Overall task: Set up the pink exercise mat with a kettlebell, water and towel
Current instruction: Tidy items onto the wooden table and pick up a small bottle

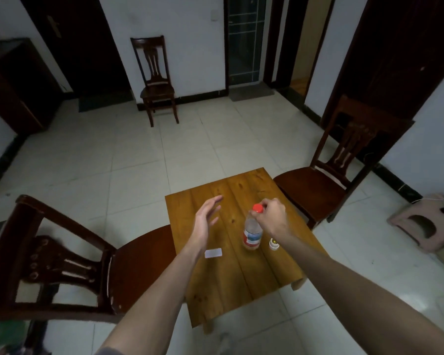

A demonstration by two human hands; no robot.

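Right hand (272, 213) pinches the red cap of the clear plastic water bottle (252, 233), upright near the small wooden table (231, 283)'s right edge. Left hand (207, 216) hovers spread, empty. Bottle looks light but thin-walled; the body probably gives a firmer hold than the cap.

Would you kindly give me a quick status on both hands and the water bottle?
Right hand pinches the red cap of the water bottle, upright on the wooden table. Left hand open, holding nothing. Small white jar beside bottle.
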